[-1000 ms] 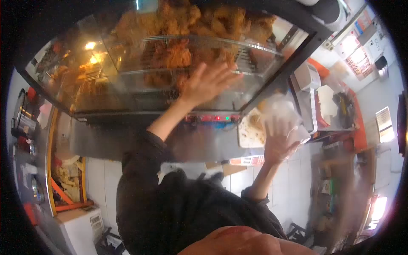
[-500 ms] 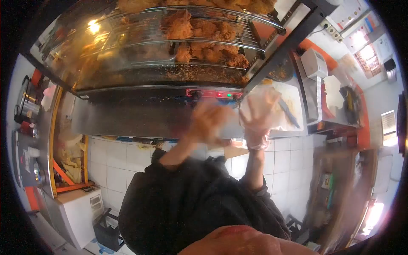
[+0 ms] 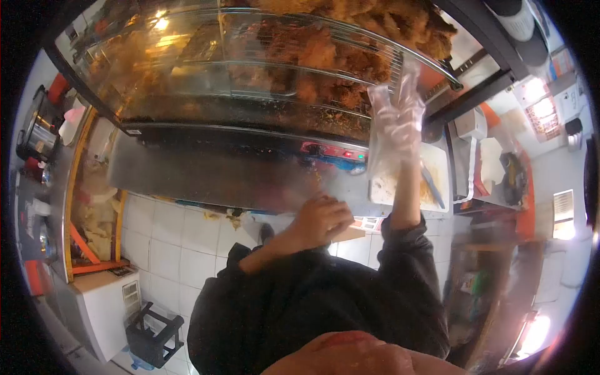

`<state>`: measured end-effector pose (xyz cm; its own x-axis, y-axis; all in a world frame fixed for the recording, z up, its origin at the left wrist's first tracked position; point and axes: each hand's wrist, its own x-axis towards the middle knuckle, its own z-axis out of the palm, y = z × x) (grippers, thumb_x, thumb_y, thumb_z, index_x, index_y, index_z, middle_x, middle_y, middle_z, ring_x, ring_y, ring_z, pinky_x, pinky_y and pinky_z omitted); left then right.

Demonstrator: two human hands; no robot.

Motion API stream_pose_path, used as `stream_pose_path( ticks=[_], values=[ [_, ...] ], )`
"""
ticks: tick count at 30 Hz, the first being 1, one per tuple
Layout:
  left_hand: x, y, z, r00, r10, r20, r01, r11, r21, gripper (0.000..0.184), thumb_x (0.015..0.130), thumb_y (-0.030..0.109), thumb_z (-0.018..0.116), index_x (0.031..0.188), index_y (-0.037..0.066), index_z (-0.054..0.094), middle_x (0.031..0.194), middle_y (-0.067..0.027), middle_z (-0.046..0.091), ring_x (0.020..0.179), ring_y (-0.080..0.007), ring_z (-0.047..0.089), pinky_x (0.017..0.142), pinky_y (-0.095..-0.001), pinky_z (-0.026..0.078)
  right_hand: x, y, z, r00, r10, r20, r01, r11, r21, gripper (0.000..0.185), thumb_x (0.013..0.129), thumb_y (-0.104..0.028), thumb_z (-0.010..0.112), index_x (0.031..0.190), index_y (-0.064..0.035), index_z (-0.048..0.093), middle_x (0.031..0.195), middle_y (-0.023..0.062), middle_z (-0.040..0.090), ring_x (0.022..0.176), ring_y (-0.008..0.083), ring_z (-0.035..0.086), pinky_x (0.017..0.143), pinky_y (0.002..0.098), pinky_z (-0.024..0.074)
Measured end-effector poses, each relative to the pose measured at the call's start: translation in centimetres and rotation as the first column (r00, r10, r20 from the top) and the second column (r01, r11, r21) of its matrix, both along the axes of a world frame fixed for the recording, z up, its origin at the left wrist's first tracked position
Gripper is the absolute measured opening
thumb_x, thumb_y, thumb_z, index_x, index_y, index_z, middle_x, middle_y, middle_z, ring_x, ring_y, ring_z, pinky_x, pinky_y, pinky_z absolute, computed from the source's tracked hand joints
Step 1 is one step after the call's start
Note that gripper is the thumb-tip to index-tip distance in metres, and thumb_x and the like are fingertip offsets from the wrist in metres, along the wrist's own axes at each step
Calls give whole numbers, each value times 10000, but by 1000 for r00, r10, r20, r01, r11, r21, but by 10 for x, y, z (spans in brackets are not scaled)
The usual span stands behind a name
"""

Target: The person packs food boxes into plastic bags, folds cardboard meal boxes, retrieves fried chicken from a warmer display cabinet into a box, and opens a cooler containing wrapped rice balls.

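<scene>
My right hand (image 3: 399, 122), in a clear plastic glove, reaches up to the right end of the glass-fronted warming cabinet (image 3: 212, 124). Its fingers look spread, and no object shows in them. Behind and beside it, pieces of fried chicken (image 3: 306, 53) lie on the wire racks (image 3: 350, 76). Bare and low in front of my body, my left hand (image 3: 322, 220) is close to the counter's front edge. Its fingers are curled in, with nothing visible in them. A white cutting board (image 3: 382, 191) with a knife (image 3: 432, 186) on it lies below my right forearm.
The steel counter (image 3: 187, 169) runs beneath the cabinet, whose control panel (image 3: 334, 152) has lit lights. A white container (image 3: 470, 124) stands on the right-hand counter. On the floor at lower left is a black stool (image 3: 155, 337) beside a white box-shaped appliance (image 3: 106, 312).
My gloved right hand has moved up from above the board to the cabinet. My left hand has dropped toward my body and curled. The view has shifted slightly.
</scene>
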<state>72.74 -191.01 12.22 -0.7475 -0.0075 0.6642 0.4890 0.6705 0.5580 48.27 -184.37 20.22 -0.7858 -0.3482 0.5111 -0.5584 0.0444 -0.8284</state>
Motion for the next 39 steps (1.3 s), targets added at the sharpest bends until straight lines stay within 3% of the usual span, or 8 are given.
stream_pose_path(
  ticks=[7, 9, 11, 16, 18, 24, 35, 39],
  values=[
    [28, -12, -45, 975, -220, 42, 217, 974, 63, 176, 883, 215, 528, 948, 94, 639, 871, -59, 639, 761, -229, 588, 691, -373, 421, -117, -67, 49, 891, -91, -446, 275, 888, 368, 812, 761, -490, 589, 1344, -219, 94, 1352, 109, 238, 1202, 328, 380, 869, 394, 493],
    [41, -34, -38, 854, -91, 513, 96, 995, 16, 146, 870, 243, 536, 946, 137, 599, 888, -85, 593, 866, -291, 561, 810, -415, 428, -149, -92, 53, 840, -100, -533, 375, 817, 439, 794, 761, -480, 590, 1335, -215, 110, 1340, 110, 249, 1193, 328, 385, 869, 393, 492],
    [55, -64, -32, 855, -110, 506, 79, 993, 82, 147, 881, 206, 527, 946, 107, 614, 884, -106, 608, 868, -291, 580, 828, -412, 433, -172, -114, 56, 801, -115, -588, 470, 729, 498, 776, 760, -470, 591, 1326, -211, 127, 1327, 112, 261, 1185, 327, 391, 869, 392, 491],
    [88, -106, -47, 858, 264, 439, -387, 896, 217, 138, 891, 119, 524, 851, 21, 612, 839, -122, 623, 795, -253, 608, 695, -350, 469, -192, -136, 43, 752, -149, -642, 609, 530, 590, 732, 759, -444, 595, 1302, -200, 168, 1295, 114, 290, 1163, 326, 404, 869, 389, 487],
    [97, -120, -48, 855, 281, 435, -414, 876, 247, 139, 892, 113, 524, 844, 9, 604, 822, -123, 618, 773, -247, 610, 675, -338, 471, -191, -129, 39, 743, -126, -657, 629, 464, 623, 714, 758, -433, 596, 1293, -196, 185, 1283, 116, 301, 1155, 325, 409, 868, 388, 486],
    [93, -129, -28, 846, 256, 468, -468, 776, 422, 123, 868, 102, 540, 809, 16, 605, 753, -102, 605, 653, -237, 580, 577, -305, 439, -169, -62, 45, 861, 180, -477, 370, 421, 828, 662, 757, -402, 599, 1264, -184, 235, 1245, 119, 335, 1129, 324, 425, 868, 385, 482],
    [71, -107, -24, 928, 118, 353, -228, 929, 290, 178, 894, 146, 507, 817, 14, 599, 760, -86, 593, 741, -204, 582, 662, -307, 451, -152, -46, 51, 861, 389, -327, 97, 507, 857, 568, 754, -345, 606, 1212, -162, 326, 1176, 125, 399, 1082, 321, 455, 867, 379, 475],
    [82, -102, -17, 856, 36, 516, -280, 871, 404, 160, 866, 147, 546, 882, 5, 620, 800, -154, 630, 678, -301, 600, 618, -339, 452, -144, -54, 51, 841, 458, -290, 54, 462, 885, 535, 753, -324, 608, 1194, -154, 359, 1150, 128, 422, 1065, 320, 466, 867, 377, 473]
  ],
)
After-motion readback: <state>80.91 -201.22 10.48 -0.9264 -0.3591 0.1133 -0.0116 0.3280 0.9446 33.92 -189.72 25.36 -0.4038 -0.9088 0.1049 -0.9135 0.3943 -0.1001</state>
